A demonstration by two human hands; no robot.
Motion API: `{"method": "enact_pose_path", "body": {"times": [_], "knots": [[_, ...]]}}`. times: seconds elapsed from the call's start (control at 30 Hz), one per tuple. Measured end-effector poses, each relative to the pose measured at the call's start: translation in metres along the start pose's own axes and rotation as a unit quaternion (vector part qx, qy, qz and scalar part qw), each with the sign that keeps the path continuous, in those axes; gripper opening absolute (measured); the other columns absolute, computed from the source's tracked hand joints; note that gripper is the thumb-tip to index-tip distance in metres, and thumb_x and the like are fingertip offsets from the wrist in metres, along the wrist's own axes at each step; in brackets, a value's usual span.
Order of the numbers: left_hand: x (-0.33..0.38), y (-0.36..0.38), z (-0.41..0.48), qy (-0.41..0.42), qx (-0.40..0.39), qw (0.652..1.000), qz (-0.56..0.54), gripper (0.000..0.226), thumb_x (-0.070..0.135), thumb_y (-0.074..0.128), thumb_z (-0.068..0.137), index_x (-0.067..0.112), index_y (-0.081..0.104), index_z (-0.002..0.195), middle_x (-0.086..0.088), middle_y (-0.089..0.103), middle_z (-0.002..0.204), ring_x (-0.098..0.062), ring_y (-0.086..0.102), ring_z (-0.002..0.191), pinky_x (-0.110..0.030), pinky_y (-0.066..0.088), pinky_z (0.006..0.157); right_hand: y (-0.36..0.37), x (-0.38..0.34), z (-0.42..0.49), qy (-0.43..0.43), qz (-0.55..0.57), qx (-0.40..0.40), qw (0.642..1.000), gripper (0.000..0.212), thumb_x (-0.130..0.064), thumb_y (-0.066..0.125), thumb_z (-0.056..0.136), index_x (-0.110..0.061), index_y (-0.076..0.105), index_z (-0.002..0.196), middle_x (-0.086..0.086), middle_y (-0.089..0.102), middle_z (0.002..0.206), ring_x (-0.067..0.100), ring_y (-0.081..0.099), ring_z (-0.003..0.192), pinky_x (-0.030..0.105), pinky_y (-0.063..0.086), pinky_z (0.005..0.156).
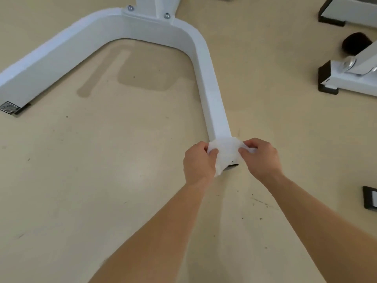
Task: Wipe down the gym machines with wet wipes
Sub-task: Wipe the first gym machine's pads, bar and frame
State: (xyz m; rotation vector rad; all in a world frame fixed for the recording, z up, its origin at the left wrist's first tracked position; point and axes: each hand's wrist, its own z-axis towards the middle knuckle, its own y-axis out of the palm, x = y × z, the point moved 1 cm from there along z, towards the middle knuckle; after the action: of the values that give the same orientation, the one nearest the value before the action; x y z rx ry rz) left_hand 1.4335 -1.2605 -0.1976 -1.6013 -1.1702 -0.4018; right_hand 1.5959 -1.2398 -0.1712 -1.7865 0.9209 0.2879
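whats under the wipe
The near end of the white frame leg, with a dark foot showing below the wipe. The leg's tip itself is covered.

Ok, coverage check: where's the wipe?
Head view, centre: wet wipe draped over the near end of the white frame leg, pinched by left hand and right hand.

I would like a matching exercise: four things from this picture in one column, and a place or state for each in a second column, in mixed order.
Things
1. wet wipe
2. left hand
3. two bolts
4. black foot cap

Places or states
A. under the neighbouring machine, at the right
B. draped over the end of the white base frame
C. at the top of the frame's bend
D. grips the wipe's left edge

Pairs: 1-B, 2-D, 3-C, 4-A
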Motion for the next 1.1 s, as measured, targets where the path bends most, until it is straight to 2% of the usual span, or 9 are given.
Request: {"method": "enact_pose_path", "body": {"times": [0.1,0.2,0.3,0.37,0.5,0.67,0.83,0.97,1.1], "knots": [[-0.013,0.026,0.007,-0.013,0.032,0.998,-0.059,0.007,0.021,0.063,0.093,0.015,0.066,0.095,0.01,0.065,0.081,-0.017,0.062,0.078,-0.026,0.049,0.07,0.019,0.025,0.016,-0.022,-0.025,-0.001,0.999,0.017,-0.023,0.061,0.092,-0.026,0.066,0.109,-0.006,0.066,0.099,0.021,0.061,0.088,0.029,0.046,0.068],[-0.019,0.041,0.004,-0.023,0.05,0.993,-0.103,0.022,0.024,0.055,0.099,0.021,0.064,0.12,0.015,0.062,0.087,-0.011,0.063,0.081,-0.019,0.046,0.07,0.031,0.037,0.016,-0.074,-0.051,0.023,0.996,0.041,-0.023,0.059,0.095,-0.023,0.054,0.135,-0.005,0.056,0.121,0.018,0.056,0.105,0.034,0.048,0.083],[-0.02,0.051,0.0,-0.015,0.038,0.993,-0.11,0.014,0.029,0.051,0.102,0.023,0.064,0.101,0.015,0.059,0.079,-0.001,0.054,0.069,-0.01,0.037,0.058,0.034,0.029,0.02,-0.058,0.025,-0.006,0.998,0.034,-0.015,0.049,0.095,-0.024,0.065,0.124,-0.008,0.066,0.108,0.009,0.058,0.085,0.022,0.044,0.067],[-0.019,0.054,0.0,0.002,0.03,0.997,-0.077,0.026,0.026,0.05,0.101,0.017,0.051,0.076,0.011,0.047,0.064,-0.008,0.04,0.056,-0.018,0.032,0.051,0.037,0.022,0.021,-0.025,0.065,-0.051,0.996,0.026,-0.017,0.043,0.097,-0.023,0.068,0.099,-0.007,0.063,0.084,0.011,0.052,0.068,0.024,0.039,0.057],[-0.006,0.056,0.015,0.005,0.005,1.0,-0.028,0.029,0.021,0.044,0.103,0.007,0.049,0.078,0.004,0.049,0.065,-0.01,0.038,0.056,-0.016,0.034,0.051,0.043,0.009,0.035,-0.033,0.033,-0.116,0.992,0.039,-0.034,0.035,0.106,-0.015,0.051,0.076,-0.001,0.053,0.072,0.023,0.049,0.071,0.03,0.033,0.056],[0.008,0.063,0.042,-0.016,0.016,1.0,0.017,0.032,0.026,0.035,0.107,0.008,0.055,0.089,0.003,0.056,0.077,-0.008,0.048,0.064,-0.016,0.032,0.052,0.04,-0.002,0.063,-0.064,0.006,-0.156,0.986,0.047,-0.037,0.028,0.109,-0.008,0.064,0.111,0.011,0.066,0.102,0.028,0.058,0.09,0.032,0.04,0.075],[-0.004,0.065,-0.006,-0.003,-0.008,1.0,0.029,0.03,0.027,0.031,0.109,0.014,0.056,0.1,0.011,0.056,0.079,-0.003,0.051,0.067,-0.009,0.038,0.055,0.031,0.023,0.037,-0.12,-0.057,-0.21,0.969,0.041,-0.032,0.026,0.11,-0.005,0.058,0.116,0.016,0.064,0.109,0.032,0.06,0.092,0.036,0.046,0.078],[0.004,0.068,-0.012,-0.028,0.007,0.998,0.054,0.028,0.027,0.031,0.109,0.013,0.054,0.099,0.002,0.059,0.089,-0.016,0.053,0.076,-0.012,0.034,0.055,0.025,0.031,0.034,-0.102,-0.04,-0.242,0.964,0.042,-0.037,0.03,0.109,-0.007,0.06,0.112,0.011,0.063,0.103,0.026,0.056,0.086,0.031,0.038,0.072],[0.002,0.071,-0.01,-0.03,0.022,0.997,0.064,0.029,0.025,0.033,0.109,0.012,0.054,0.095,-0.001,0.06,0.092,-0.017,0.053,0.077,-0.018,0.034,0.057,0.025,0.03,0.036,-0.099,-0.044,-0.247,0.963,0.04,-0.035,0.031,0.109,-0.007,0.059,0.111,0.008,0.058,0.097,0.025,0.055,0.084,0.032,0.038,0.071]]}}
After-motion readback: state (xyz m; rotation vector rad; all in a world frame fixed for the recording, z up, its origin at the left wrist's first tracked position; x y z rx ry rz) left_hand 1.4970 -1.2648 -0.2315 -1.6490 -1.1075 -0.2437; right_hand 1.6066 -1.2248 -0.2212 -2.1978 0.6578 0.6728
